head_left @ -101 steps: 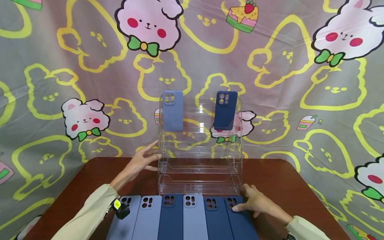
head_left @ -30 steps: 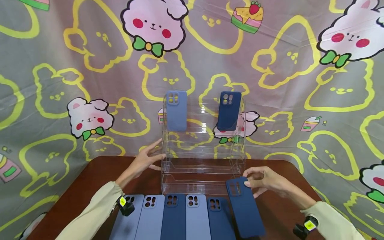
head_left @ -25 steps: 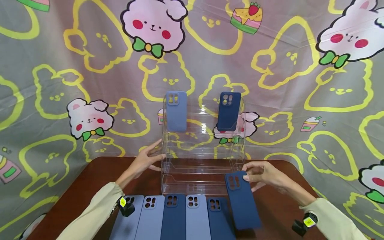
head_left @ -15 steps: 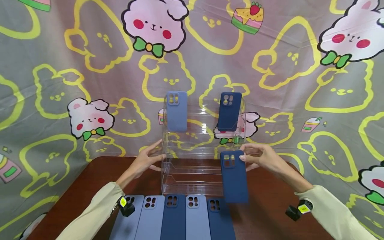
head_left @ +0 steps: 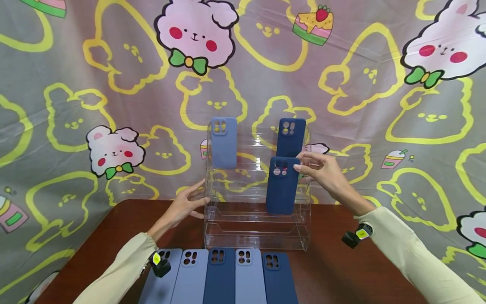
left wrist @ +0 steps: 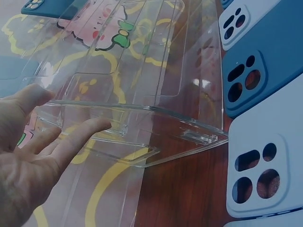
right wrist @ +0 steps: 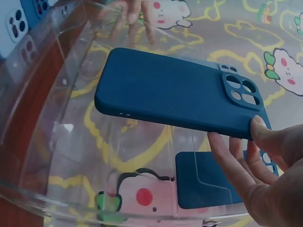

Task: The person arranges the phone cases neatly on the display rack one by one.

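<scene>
My right hand (head_left: 322, 171) pinches a dark blue phone case (head_left: 282, 188) by its upper right edge, thumb on the back face. The case hangs upright in front of the right half of a clear tiered display stand (head_left: 243, 241). In the right wrist view the same phone case (right wrist: 161, 92) has its camera cutouts near the thumb. My left hand (head_left: 186, 204) touches the stand's left side with spread fingers; the left wrist view shows the hand (left wrist: 38, 156) beside the clear wall. On the top tier stand a light blue case (head_left: 224, 145) and a dark blue case (head_left: 291, 133), the latter partly covered.
Several phone cases lie in a row before the stand, among them a light blue one (head_left: 248, 278) and a dark blue one (head_left: 279, 280) at the right end. The brown table (head_left: 341, 253) ends at a patterned cloth backdrop (head_left: 341, 126).
My right hand has picked up the rightmost dark blue case from the row and raised it up and slightly left before the stand. My left hand stays at the stand's side.
</scene>
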Tool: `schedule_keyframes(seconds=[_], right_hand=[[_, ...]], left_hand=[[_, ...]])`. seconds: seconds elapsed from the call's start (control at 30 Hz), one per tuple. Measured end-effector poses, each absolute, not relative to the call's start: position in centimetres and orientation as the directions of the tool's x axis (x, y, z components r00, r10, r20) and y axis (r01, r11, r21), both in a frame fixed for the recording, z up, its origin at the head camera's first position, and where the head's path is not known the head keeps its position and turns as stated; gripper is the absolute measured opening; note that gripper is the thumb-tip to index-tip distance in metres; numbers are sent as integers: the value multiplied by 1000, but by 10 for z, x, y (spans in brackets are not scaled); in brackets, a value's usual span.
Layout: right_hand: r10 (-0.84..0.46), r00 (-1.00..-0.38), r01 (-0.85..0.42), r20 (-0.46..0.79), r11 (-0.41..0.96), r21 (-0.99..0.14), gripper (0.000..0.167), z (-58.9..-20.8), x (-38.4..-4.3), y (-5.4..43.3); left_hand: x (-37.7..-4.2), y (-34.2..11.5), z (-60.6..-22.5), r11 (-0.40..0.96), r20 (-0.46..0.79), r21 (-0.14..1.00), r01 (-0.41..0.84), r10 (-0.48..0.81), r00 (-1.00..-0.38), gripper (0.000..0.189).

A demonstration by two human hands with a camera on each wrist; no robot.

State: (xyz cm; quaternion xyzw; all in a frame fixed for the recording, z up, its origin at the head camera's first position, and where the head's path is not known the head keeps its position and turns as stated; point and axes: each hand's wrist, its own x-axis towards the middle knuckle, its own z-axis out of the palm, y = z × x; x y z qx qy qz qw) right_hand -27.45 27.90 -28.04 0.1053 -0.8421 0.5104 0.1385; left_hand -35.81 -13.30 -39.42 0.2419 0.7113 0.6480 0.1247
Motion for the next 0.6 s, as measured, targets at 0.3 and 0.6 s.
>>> schedule_keyframes(seconds=[0.3, 0.6], right_hand=[[-26, -874, -455, 486, 398, -797, 31, -274, -306, 262], [-2, -796, -586, 605, 252, -770, 33, -268, -332, 230]], left_hand=[[-359, -132, -394, 49, 143, 980, 194, 510, -848, 78], [-358, -134, -396, 51, 153, 977, 209, 514, -844, 78]])
